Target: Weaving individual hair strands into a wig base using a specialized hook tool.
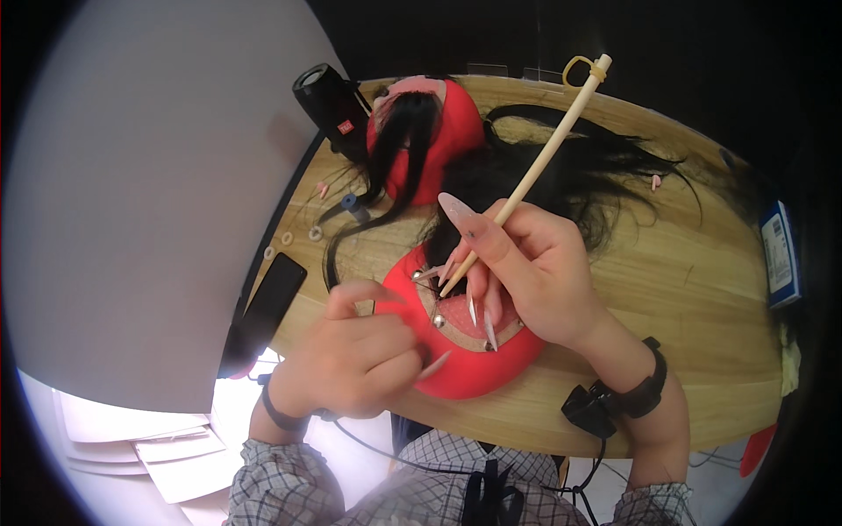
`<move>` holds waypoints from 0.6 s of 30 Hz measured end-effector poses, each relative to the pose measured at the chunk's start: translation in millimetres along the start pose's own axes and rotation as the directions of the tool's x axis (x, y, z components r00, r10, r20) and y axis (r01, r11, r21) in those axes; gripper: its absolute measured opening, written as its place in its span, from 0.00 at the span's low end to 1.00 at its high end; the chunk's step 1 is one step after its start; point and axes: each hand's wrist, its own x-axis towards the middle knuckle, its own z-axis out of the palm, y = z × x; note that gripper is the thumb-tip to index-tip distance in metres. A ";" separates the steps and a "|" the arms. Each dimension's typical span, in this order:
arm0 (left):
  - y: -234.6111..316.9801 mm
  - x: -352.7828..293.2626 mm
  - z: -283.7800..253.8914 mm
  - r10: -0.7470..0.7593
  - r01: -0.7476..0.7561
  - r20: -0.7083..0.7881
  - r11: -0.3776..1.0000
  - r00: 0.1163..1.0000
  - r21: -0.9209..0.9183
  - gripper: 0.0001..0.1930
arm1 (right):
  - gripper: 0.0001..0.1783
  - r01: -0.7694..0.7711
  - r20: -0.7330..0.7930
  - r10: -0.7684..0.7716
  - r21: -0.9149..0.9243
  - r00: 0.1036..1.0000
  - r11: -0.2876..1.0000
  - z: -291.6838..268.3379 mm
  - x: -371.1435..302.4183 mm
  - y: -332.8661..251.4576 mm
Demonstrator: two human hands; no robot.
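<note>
My right hand is closed around a slim pale wooden stick, which slants down to the left. A yellow rubber band loops round the stick's upper end. Its lower tip meets the beige-edged pink mesh patch on a red rounded form. Shiny round-headed pins stand along the patch's edge. Long black hair spreads behind the form. My left hand, slightly blurred, is at the form's left side with fingers curled; whatever they may hold is too small to make out.
Behind stands a second red form with black hair, beside a black cylindrical speaker. A dark phone, a blue-grey spool and small rings lie left on the wooden table. A blue-and-white box is at the right edge.
</note>
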 end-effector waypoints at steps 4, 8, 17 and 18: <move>-5.0 1.1 10.5 0.037 -0.066 -0.108 0.957 0.993 -0.284 0.11 | 0.17 -0.032 -0.005 0.032 -0.032 0.999 0.999 -0.5 -0.3 -0.4; -7.9 2.8 22.5 0.026 -0.138 -0.215 0.841 0.976 -0.523 0.10 | 0.17 0.016 -0.001 -0.016 -0.025 1.000 1.000 0.7 -0.2 2.1; -12.3 1.7 21.8 -0.057 -0.125 -0.215 0.655 0.975 -0.745 0.09 | 0.12 0.039 0.027 -0.039 -0.005 0.999 0.999 -1.1 -0.4 3.7; -11.7 1.7 21.6 -0.060 -0.125 -0.215 0.649 0.975 -0.750 0.09 | 0.12 0.087 0.034 -0.085 -0.067 0.996 0.994 -0.3 -0.9 4.2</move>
